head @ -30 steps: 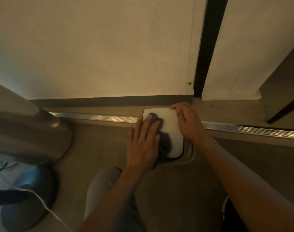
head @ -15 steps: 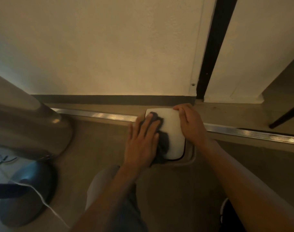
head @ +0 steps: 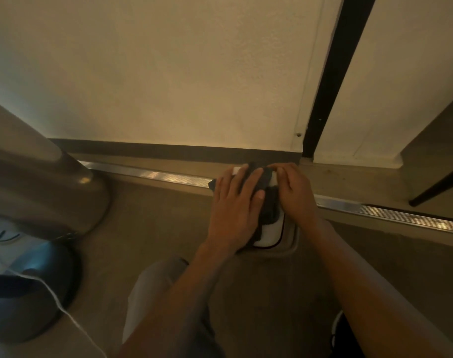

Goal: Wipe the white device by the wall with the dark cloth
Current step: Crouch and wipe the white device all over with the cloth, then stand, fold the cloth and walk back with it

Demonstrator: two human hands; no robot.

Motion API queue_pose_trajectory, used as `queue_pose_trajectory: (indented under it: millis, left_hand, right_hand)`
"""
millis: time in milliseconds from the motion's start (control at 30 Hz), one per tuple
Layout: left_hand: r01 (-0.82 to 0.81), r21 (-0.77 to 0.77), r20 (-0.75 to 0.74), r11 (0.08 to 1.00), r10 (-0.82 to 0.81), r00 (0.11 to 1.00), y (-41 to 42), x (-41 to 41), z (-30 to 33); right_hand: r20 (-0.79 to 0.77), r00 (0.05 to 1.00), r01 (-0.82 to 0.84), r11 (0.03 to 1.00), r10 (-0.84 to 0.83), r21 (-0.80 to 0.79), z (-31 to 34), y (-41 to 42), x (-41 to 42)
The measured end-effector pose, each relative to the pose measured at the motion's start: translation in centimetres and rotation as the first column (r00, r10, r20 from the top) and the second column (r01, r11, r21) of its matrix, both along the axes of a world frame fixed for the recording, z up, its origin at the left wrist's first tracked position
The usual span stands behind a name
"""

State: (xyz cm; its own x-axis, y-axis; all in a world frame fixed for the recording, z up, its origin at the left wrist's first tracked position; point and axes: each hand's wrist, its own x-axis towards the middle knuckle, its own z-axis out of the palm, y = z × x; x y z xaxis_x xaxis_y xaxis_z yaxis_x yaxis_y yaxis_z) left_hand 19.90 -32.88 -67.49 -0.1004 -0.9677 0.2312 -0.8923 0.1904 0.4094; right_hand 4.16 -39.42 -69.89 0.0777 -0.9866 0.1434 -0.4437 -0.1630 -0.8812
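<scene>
My left hand (head: pixel 235 208): flat, fingers straight and spread, pressing the dark cloth (head: pixel 265 196) down on the white device (head: pixel 270 229). My right hand (head: pixel 295 195): fingers curled over the device's right edge and far corner, gripping it. White device: on the floor just in front of the dark skirting (head: pixel 168 151) at the foot of the wall (head: pixel 168 73), lying across the metal floor track (head: pixel 148 175); only its near end and slivers at the far corners show, the remainder covered by cloth and hands. Its near end sits in a shallow rounded recess (head: pixel 288 245) in the floor, rim visible near and right. Dark cloth: bunched, one corner sticking out left past my little finger, another fold hanging off the device's left side. Open floor: left of the device along the track up to the metal pedestal base (head: pixel 52 182); right of it along the track toward a dark furniture leg (head: pixel 437 187). Far side: skirting just beside the device's far edge. Near left: a round dark fan base (head: pixel 26 306) with a white cord (head: pixel 65 311) trailing across the floor. Near: my knee (head: pixel 155 293) below the left forearm.
</scene>
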Motion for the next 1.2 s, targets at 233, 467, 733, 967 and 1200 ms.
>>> queue_pose_trajectory:
  millis: [233,467,733,967,1200]
  left_hand:
    - [-0.149,0.118,-0.190,0.982,0.169,0.967,1.0,5.2,0.1]
    - [-0.139,0.039,-0.038,0.990,0.140,0.989,0.4,4.7,0.1]
    - [-0.094,0.066,-0.373,0.993,0.112,0.921,0.2,4.7,1.2]
    - [-0.092,0.225,-0.485,0.970,0.193,0.853,0.5,3.9,3.9]
    - [-0.076,0.276,-0.509,0.958,0.213,0.834,1.2,2.1,8.4]
  right_hand:
    - [0.027,0.999,0.026,0.993,-0.029,0.114,2.1,0.0,0.4]
    - [-0.307,0.950,-0.040,0.998,0.052,0.044,2.5,0.5,1.5]
    - [-0.202,0.977,-0.076,0.997,0.073,-0.007,4.4,1.0,1.9]
    - [-0.037,0.996,-0.078,0.992,0.083,0.102,7.1,2.8,0.9]
    - [0.116,0.980,-0.189,0.949,0.165,0.253,11.4,3.3,-0.2]
